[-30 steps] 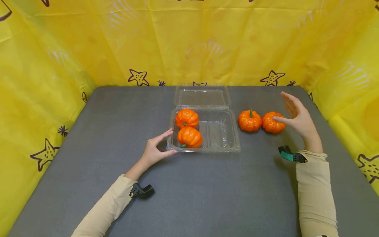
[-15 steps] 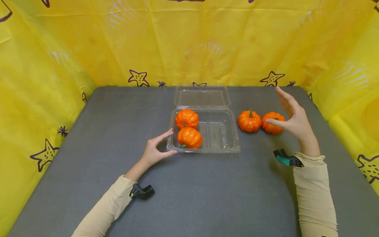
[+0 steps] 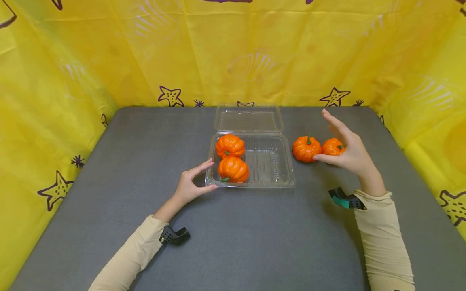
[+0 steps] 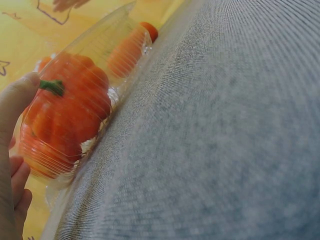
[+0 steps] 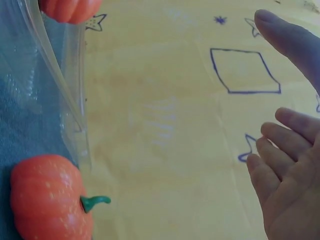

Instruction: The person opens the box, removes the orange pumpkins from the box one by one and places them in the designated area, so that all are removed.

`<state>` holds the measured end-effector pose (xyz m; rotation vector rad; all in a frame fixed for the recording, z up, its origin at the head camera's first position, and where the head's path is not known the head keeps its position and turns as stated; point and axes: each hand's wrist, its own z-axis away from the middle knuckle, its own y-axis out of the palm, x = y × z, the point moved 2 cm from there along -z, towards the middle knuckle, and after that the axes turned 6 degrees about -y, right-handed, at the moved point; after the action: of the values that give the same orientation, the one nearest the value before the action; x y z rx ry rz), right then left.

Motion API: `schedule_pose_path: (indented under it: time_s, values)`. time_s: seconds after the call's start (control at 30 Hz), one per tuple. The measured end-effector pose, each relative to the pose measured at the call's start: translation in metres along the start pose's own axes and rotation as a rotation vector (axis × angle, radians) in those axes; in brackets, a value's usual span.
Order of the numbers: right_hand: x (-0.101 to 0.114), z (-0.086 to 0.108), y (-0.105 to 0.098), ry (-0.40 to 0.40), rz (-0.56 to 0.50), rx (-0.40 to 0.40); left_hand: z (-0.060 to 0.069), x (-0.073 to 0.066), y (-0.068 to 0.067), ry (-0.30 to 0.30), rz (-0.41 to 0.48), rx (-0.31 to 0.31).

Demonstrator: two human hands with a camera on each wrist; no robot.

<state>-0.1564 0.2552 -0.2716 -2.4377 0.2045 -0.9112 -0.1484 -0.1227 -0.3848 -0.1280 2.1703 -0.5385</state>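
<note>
My left hand (image 3: 188, 186) rests at the left side of a clear plastic clamshell container (image 3: 267, 185), its thumb and fingers spread at the near left corner. Two small orange pumpkins, a far one (image 3: 230, 145) and a near one (image 3: 234, 169), sit in the container's left half. In the left wrist view the thumb tip is at the rim, by a pumpkin's green stem (image 4: 52, 87). My right hand (image 3: 351, 153), fingers spread and holding nothing, hovers by two more pumpkins right of the container, one speckled (image 3: 306, 149), the other (image 3: 333, 147) partly hidden behind the hand.
The container's clear lid (image 3: 248, 119) lies folded back toward the rear edge of the grey table (image 3: 233, 242). Yellow patterned cloth (image 3: 233, 52) rises behind the table and along both sides. Each wrist carries a dark band mount.
My right hand has moved left and slightly nearer, from beside the right-hand pumpkin to in front of it, thumb near the speckled one. The left hand, container and pumpkins have stayed put.
</note>
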Motion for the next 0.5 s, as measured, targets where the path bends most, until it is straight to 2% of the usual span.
schedule_pose_path:
  time_s: [0.17,0.37,0.5]
  values:
    - [0.005,-0.001,0.006,-0.007,0.012,-0.005,-0.001,0.0,0.0,0.002,0.005,0.001]
    - [0.012,-0.006,0.016,-0.022,0.071,0.05,-0.001,-0.001,0.0,0.007,0.004,-0.001]
    - [0.013,-0.007,0.025,-0.059,0.01,0.057,-0.001,-0.001,0.0,0.005,0.007,0.0]
